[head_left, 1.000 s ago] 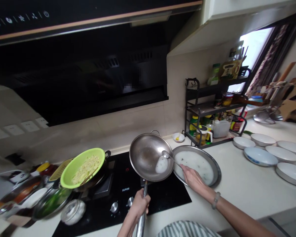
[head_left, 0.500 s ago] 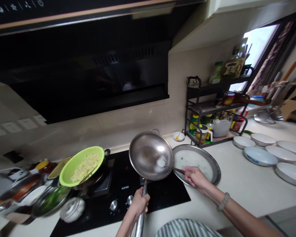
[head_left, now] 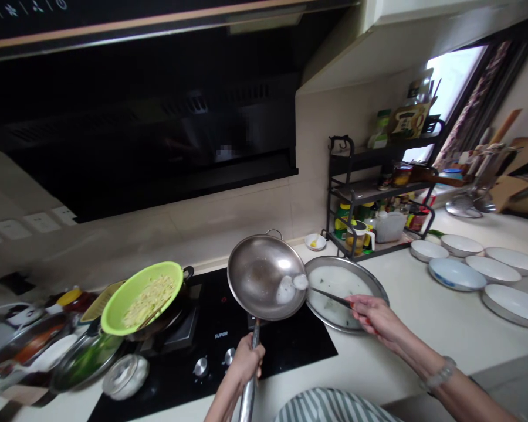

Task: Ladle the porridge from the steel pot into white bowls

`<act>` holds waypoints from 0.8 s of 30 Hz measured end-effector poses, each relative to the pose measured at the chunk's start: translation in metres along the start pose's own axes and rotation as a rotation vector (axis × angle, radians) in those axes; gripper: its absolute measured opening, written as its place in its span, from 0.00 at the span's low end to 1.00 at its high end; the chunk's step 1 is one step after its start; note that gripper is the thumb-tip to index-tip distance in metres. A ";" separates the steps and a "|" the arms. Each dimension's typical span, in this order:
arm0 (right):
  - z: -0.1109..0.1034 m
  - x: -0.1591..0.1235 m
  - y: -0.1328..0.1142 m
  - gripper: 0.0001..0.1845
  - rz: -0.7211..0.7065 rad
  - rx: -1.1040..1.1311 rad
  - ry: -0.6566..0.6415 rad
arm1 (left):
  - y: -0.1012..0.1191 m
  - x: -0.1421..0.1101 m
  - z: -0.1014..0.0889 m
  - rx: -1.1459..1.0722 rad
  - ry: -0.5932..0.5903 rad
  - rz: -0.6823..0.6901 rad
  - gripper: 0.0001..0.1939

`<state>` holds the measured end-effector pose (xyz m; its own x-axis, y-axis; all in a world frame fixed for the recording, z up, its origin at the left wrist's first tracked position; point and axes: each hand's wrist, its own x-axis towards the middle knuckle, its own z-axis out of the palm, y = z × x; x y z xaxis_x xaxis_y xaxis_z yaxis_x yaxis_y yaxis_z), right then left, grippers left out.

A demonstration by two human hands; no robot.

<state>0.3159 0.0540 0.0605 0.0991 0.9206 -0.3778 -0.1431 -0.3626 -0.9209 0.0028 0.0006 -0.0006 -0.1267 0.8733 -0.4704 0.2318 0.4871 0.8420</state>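
Observation:
My left hand (head_left: 245,362) is closed round the long metal handle of a steel wok (head_left: 264,275), held tilted above the black cooktop (head_left: 255,346). My right hand (head_left: 374,316) grips the handle of a ladle (head_left: 300,282), whose bowl sits at the wok's right rim with white liquid in it. A little white liquid pools in the wok. Just right of the wok a wide steel basin (head_left: 369,281) holds more of the pale liquid.
A green colander of pale strips (head_left: 143,296) sits on a pot at the left burner, with lids and dishes further left. A black spice rack (head_left: 374,193) stands behind the basin. Several white plates (head_left: 479,269) lie on the counter at right. A range hood hangs overhead.
The ladle dipped from above the wok into its pool of liquid, then drew right to the rim. My right hand slid right along the basin's front edge. The wok stayed put.

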 end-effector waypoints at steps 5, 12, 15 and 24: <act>-0.030 0.001 0.000 0.16 -0.083 -0.087 0.088 | -0.003 0.003 0.000 -0.002 -0.001 0.014 0.11; -0.071 0.019 0.030 0.18 -0.528 -0.711 0.212 | -0.004 0.003 0.000 0.013 -0.001 0.006 0.11; -0.084 0.021 0.046 0.20 -0.764 -0.957 0.278 | -0.002 0.002 0.000 0.011 -0.003 0.011 0.11; -0.088 0.010 0.047 0.22 -0.997 -1.136 0.361 | -0.002 0.002 0.000 -0.016 -0.006 0.017 0.12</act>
<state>0.3966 0.0336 0.0052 -0.0560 0.8254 0.5618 0.9012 0.2841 -0.3274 0.0019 0.0016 -0.0035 -0.1174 0.8815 -0.4573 0.2181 0.4721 0.8541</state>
